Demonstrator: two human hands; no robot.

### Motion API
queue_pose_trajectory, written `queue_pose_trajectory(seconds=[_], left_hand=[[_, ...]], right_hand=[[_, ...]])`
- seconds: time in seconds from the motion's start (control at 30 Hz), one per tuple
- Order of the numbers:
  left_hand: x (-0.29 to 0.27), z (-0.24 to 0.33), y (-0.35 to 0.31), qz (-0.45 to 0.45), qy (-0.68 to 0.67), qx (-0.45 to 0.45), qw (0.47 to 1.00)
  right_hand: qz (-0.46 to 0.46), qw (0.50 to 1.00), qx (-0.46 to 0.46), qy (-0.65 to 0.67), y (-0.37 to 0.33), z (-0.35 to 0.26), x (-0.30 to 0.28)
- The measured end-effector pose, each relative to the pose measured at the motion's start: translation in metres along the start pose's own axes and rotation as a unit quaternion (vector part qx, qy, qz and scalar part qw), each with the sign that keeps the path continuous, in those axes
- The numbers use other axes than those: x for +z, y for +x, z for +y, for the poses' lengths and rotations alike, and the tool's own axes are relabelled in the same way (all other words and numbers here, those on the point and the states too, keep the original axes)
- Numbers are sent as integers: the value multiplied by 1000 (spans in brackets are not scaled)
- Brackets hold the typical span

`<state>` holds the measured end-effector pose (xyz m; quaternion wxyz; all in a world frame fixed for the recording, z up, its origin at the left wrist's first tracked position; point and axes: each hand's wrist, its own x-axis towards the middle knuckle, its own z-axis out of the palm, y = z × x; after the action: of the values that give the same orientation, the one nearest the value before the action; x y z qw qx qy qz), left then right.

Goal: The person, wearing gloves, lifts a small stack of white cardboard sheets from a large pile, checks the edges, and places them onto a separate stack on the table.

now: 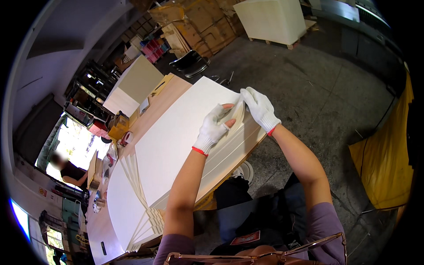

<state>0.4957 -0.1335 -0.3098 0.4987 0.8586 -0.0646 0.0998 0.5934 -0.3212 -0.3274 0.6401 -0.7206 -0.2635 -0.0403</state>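
A tall stack of large white paper sheets (176,128) lies across the table before me. Both my hands wear white knitted gloves with red cuffs. On the stack's right edge rests my left hand (213,127), its bare thumb and a bare fingertip spread apart beside the lifted sheets. My right hand (259,108) is at the far right corner, fingers together and closed around the edge of the raised sheets (239,114). Those sheets bow up and fan slightly between my hands. Part of the right fingers' grip is hidden by the glove.
Fanned white sheets (125,190) lie left of the stack on the wooden table (104,223). Another paper block (137,81), a tape roll (127,138) and a yellow box (118,126) stand farther along. A black chair (191,64) is beyond; a person (70,172) sits at left.
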Motion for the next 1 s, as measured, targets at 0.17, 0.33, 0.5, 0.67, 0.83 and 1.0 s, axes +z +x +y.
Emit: queue_pose_trajectory(seconds=[0.17, 0.33, 0.5, 0.67, 0.83, 1.0], left_hand=[[8, 16, -7, 44, 0, 19, 999], [9, 33, -10, 15, 145, -42, 988], [10, 26, -11, 35, 132, -9, 991], [10, 41, -11, 50, 153, -41, 986], [7, 32, -11, 36, 177, -38, 983], [10, 28, -9, 28, 180, -59, 981]], right_hand=[[-3, 998, -4, -67, -2, -5, -2], [-3, 997, -3, -71, -3, -3, -2], [-5, 998, -7, -66, -4, -6, -1], [-13, 997, 11, -81, -3, -4, -3], [-2, 997, -3, -75, -3, -3, -1], [5, 997, -6, -75, -3, -3, 1]])
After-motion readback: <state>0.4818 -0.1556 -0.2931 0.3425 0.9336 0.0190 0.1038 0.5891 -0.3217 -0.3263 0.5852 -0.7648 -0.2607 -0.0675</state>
